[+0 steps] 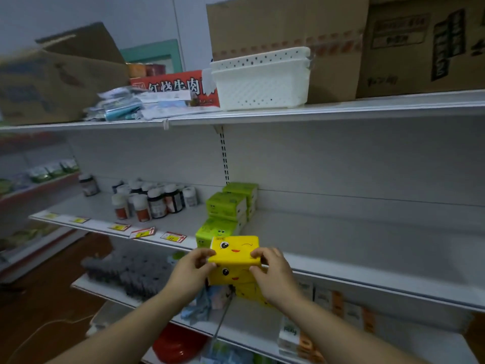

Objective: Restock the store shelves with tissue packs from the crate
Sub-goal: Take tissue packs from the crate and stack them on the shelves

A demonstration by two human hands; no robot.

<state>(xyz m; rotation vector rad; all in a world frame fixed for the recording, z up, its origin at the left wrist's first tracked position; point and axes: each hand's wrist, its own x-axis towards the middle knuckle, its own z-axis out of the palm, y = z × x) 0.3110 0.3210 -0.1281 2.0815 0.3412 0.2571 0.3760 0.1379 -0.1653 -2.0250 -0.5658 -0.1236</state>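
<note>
I hold a stack of yellow tissue packs [235, 252] with smiley faces between both hands, just in front of the middle shelf's [367, 248] front edge. My left hand [193, 271] grips the stack's left side and my right hand [273, 271] grips its right side, fingers curled over the top pack. Green tissue packs [227, 208] stand stacked on the middle shelf right behind, in a row running to the back panel. The crate is not in view.
Dark and white bottles [154, 200] stand on the middle shelf's left part, with price tags [143, 232] along its edge. Bare shelf spreads right of the green packs. Cardboard boxes [286, 40] and a white basket [259, 80] fill the top shelf. Lower shelves hold assorted goods.
</note>
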